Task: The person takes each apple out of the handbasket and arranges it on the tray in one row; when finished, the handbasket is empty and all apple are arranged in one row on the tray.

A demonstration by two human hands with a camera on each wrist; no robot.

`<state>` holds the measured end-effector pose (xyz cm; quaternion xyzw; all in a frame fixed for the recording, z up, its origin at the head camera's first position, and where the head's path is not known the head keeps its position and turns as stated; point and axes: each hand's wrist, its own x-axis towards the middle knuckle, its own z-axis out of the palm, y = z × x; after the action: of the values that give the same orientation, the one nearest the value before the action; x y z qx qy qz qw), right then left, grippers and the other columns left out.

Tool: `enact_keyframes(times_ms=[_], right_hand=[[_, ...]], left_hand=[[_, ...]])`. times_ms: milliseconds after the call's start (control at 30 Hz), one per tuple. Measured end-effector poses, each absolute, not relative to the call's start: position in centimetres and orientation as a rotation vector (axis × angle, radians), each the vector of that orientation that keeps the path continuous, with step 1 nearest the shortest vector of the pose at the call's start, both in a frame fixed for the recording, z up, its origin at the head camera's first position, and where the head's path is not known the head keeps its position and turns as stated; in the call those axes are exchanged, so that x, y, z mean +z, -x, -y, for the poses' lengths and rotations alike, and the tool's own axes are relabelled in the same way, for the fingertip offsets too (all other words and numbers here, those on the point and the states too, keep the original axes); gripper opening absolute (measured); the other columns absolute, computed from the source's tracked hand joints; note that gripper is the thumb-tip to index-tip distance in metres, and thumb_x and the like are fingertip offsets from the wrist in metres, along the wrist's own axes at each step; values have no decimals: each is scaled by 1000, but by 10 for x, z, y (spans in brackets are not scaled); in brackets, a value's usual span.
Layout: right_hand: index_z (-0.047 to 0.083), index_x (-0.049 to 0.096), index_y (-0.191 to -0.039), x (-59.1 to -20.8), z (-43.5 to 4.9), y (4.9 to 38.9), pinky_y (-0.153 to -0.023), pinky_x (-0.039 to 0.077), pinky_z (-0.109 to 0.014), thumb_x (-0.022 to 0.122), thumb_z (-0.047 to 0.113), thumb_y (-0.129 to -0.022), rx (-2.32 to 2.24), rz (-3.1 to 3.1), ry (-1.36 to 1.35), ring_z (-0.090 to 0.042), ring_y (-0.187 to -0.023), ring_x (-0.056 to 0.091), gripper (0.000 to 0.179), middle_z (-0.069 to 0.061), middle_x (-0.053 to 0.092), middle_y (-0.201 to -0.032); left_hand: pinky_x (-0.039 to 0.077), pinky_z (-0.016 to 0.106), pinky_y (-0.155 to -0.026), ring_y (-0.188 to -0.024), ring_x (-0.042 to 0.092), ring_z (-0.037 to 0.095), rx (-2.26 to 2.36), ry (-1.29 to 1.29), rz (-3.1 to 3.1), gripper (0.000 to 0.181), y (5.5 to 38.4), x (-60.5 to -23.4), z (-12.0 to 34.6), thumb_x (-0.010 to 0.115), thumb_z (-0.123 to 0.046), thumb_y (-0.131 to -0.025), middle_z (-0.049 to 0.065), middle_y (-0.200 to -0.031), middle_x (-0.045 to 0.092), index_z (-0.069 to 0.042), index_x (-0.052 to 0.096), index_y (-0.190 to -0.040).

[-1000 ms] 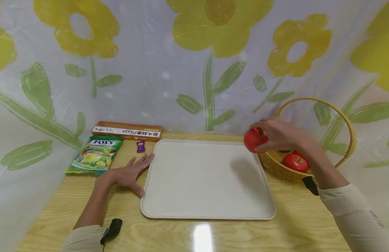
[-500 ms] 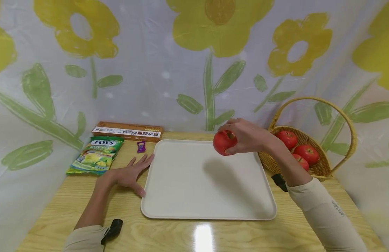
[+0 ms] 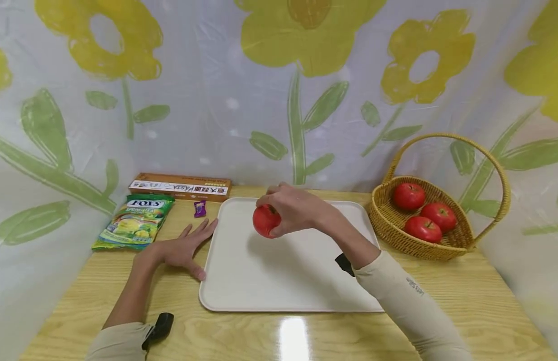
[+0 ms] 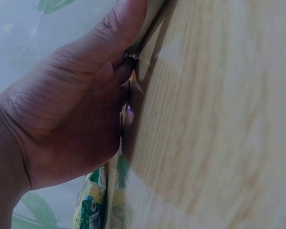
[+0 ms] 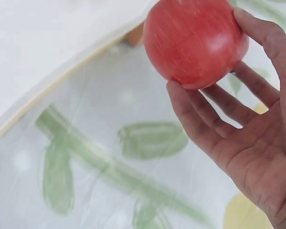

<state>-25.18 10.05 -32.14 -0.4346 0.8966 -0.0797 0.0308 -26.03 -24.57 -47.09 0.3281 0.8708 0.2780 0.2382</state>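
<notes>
I judge this the transfer step: right fingers (image 5: 190, 117) clamped on the red apple (image 3: 263, 221), tray (image 3: 243, 281) below them, left fingers (image 3: 206, 234) spread at its rim; next, probably, lower and release.

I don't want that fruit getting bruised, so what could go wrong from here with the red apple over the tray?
The apple could slip and drop, since the right hand holds it above the tray by thumb and fingers. Being round, it might roll once released; the tray's rim looks low. The left hand, fingers spread at the tray's edge, might also nudge the tray.
</notes>
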Motion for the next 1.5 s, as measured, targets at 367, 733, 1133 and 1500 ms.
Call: enact_keyframes(times_ms=[367,733,1133,1500], right_hand=[[16,68,-135,-348,-45,255,-86,63,-33,84,38,-84,-122,-2701,1301,-23,-115,60,58,-5,68,-126],[23,67,-138,-367,1,260,-82,60,-28,85,35,-84,-66,-2650,1261,-19,-115,55,59,-3,64,-127],[23,67,-137,-379,15,265,-81,60,-29,85,35,-85,-57,-2660,1249,-21,-117,55,57,-3,63,-126],[24,64,-143,-382,16,269,-83,62,-31,84,34,-87,-68,-2652,1231,-22,-120,54,61,-3,61,-129]], left_hand=[[-13,77,-123,-159,-17,53,739,-838,-2398,145,261,-471,243,88,-63,-72,30,-173,-9,-5,-5,-167],[-11,78,-122,-157,-19,57,707,-763,-2386,141,258,-466,247,89,-59,-73,30,-173,-12,-6,-1,-168],[-13,77,-123,-157,-20,57,705,-726,-2379,140,257,-467,246,89,-61,-72,27,-174,-16,-8,2,-168],[-15,75,-123,-158,-19,54,714,-754,-2377,138,257,-468,243,89,-59,-73,25,-174,-18,-7,3,-168]])
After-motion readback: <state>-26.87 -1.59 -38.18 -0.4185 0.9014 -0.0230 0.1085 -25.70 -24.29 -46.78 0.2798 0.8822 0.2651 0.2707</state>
